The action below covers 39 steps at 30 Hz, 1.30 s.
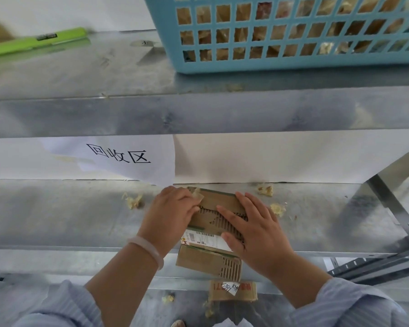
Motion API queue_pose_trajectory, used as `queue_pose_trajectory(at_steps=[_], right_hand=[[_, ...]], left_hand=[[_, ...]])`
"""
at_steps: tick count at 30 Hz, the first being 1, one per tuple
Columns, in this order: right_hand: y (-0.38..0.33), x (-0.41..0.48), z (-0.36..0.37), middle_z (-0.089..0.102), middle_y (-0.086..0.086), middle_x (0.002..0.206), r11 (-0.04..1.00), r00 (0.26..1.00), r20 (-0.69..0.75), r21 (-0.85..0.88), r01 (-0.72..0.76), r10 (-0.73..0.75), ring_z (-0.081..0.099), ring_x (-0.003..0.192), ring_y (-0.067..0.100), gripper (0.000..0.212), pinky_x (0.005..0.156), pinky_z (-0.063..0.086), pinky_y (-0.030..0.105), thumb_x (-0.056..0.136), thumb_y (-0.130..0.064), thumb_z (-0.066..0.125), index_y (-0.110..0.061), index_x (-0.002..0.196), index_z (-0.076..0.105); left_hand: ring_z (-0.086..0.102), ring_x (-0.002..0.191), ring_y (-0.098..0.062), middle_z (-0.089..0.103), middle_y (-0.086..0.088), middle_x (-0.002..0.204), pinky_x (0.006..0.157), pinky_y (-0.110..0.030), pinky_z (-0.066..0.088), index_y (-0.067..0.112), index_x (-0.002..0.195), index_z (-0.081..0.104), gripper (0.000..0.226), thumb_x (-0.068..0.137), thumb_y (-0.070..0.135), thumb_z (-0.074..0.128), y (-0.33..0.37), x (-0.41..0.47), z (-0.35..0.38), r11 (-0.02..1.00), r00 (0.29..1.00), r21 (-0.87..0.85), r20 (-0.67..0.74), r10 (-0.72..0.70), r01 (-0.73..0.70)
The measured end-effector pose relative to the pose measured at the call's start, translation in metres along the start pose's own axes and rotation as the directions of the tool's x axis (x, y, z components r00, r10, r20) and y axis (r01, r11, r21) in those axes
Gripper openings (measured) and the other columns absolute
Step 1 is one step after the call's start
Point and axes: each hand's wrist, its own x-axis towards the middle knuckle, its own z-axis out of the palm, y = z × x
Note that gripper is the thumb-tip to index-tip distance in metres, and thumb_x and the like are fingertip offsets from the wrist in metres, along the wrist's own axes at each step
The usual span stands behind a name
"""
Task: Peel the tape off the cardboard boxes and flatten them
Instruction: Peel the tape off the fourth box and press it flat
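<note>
A small brown cardboard box [219, 204], torn so its corrugation shows and carrying a white barcode label, lies flattened on the lower metal shelf [69, 215]. My left hand [172, 213] grips its left edge, with a scrap of clear tape [197, 194] sticking up by the fingers. Flat on the box's right half, fingers straight, my right hand [257, 230] presses it down. Below them, another flattened box [233, 291] with a white sticker lies lower down.
A blue plastic basket [281, 34] filled with crumpled tape stands on the upper shelf at right, a green utility knife [36, 41] at left. A white paper sign [121, 154] hangs on the back wall. Tape crumbs [266, 190] litter the lower shelf. A metal brace [385, 201] rises at right.
</note>
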Motion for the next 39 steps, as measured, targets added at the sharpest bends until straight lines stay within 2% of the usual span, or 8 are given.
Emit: queue_pose_trajectory(at_steps=[5, 11, 18, 21, 25, 31, 36, 39], right_hand=[[0.001, 0.0, 0.001, 0.039, 0.006, 0.15, 1.0, 1.0, 0.014, 0.006, 0.004, -0.004, 0.03, 0.139, 0.028, 0.052, 0.107, 0.03, 0.049, 0.09, -0.062, 0.035, -0.046, 0.139, 0.041], [0.0, 0.001, 0.0, 0.04, 0.006, 0.149, 1.0, 1.0, 0.018, 0.021, 0.0, 0.0, 0.03, 0.139, 0.027, 0.052, 0.106, 0.032, 0.049, 0.089, -0.062, 0.038, -0.045, 0.137, 0.044], [0.0, 0.001, 0.0, 0.038, 0.004, 0.15, 0.999, 1.0, 0.022, 0.033, -0.019, 0.019, 0.031, 0.139, 0.027, 0.053, 0.107, 0.036, 0.051, 0.088, -0.063, 0.038, -0.047, 0.138, 0.041], [0.0, 0.001, 0.001, 0.038, 0.003, 0.151, 0.999, 0.999, 0.018, 0.04, -0.028, 0.027, 0.03, 0.14, 0.025, 0.053, 0.107, 0.036, 0.05, 0.087, -0.063, 0.039, -0.048, 0.138, 0.04], [0.0, 0.0, 0.0, 0.037, 0.002, 0.151, 0.999, 0.999, 0.021, 0.039, -0.034, 0.033, 0.028, 0.14, 0.024, 0.053, 0.108, 0.034, 0.05, 0.087, -0.064, 0.038, -0.048, 0.138, 0.04], [-0.003, 0.001, -0.001, 0.037, 0.001, 0.151, 0.998, 0.999, 0.031, 0.043, -0.045, 0.043, 0.026, 0.142, 0.023, 0.053, 0.113, 0.024, 0.046, 0.086, -0.063, 0.039, -0.047, 0.136, 0.046], [-0.014, 0.008, -0.003, 0.045, -0.004, 0.147, 0.996, 1.0, 0.009, 0.093, 0.002, -0.003, 0.026, 0.143, 0.012, 0.056, 0.12, 0.013, 0.037, 0.084, -0.051, 0.046, -0.029, 0.134, 0.055], [-0.022, 0.014, -0.004, 0.05, -0.006, 0.142, 0.994, 1.0, 0.012, 0.108, -0.004, 0.003, 0.032, 0.14, 0.009, 0.056, 0.121, 0.014, 0.035, 0.081, -0.047, 0.047, -0.023, 0.131, 0.056]], left_hand=[[0.052, 0.088, 0.0, 0.057, 0.01, 0.109, 0.075, 0.001, 0.035, 0.022, 0.112, 0.071, 0.025, 0.09, 0.014, 0.062, -0.001, 0.004, -0.009, 0.964, 0.98, -0.227, 0.171, -0.103, 0.141], [0.052, 0.1, -0.008, 0.048, 0.012, 0.12, 0.092, -0.02, 0.04, 0.026, 0.132, 0.051, 0.054, 0.083, 0.021, 0.072, 0.001, 0.022, -0.014, 0.957, 0.943, -0.183, 0.289, -0.164, 0.223], [0.054, 0.075, -0.002, 0.058, 0.012, 0.083, 0.07, -0.016, 0.045, 0.022, 0.085, 0.066, 0.005, 0.087, 0.027, 0.066, 0.004, 0.023, -0.006, 0.933, 0.946, -0.184, 0.165, -0.28, 0.309], [0.057, 0.065, -0.002, 0.059, 0.011, 0.07, 0.056, -0.011, 0.04, 0.019, 0.079, 0.059, 0.011, 0.089, 0.021, 0.061, -0.001, 0.014, -0.003, 0.797, 0.87, -0.364, 0.09, -0.485, 0.482], [0.065, 0.07, -0.019, 0.062, 0.002, 0.074, 0.06, -0.031, 0.056, 0.022, 0.078, 0.054, 0.016, 0.091, 0.013, 0.059, -0.015, -0.005, 0.009, 0.608, 0.742, -0.5, 0.111, -0.662, 0.617], [0.053, 0.071, -0.004, 0.057, 0.012, 0.086, 0.064, -0.009, 0.036, 0.021, 0.09, 0.066, 0.013, 0.082, 0.014, 0.072, -0.026, -0.012, 0.009, 0.899, 0.931, -0.263, -0.014, -0.366, 0.35], [0.056, 0.085, 0.005, 0.058, 0.017, 0.097, 0.076, -0.001, 0.039, 0.019, 0.107, 0.072, 0.022, 0.085, 0.016, 0.07, -0.035, -0.007, -0.001, 0.88, 0.953, -0.366, 0.113, -0.28, 0.302], [0.054, 0.096, 0.009, 0.057, 0.02, 0.105, 0.089, -0.009, 0.042, 0.023, 0.121, 0.065, 0.031, 0.09, 0.018, 0.061, -0.042, 0.0, -0.011, 0.826, 0.905, -0.42, 0.36, -0.228, 0.375]])
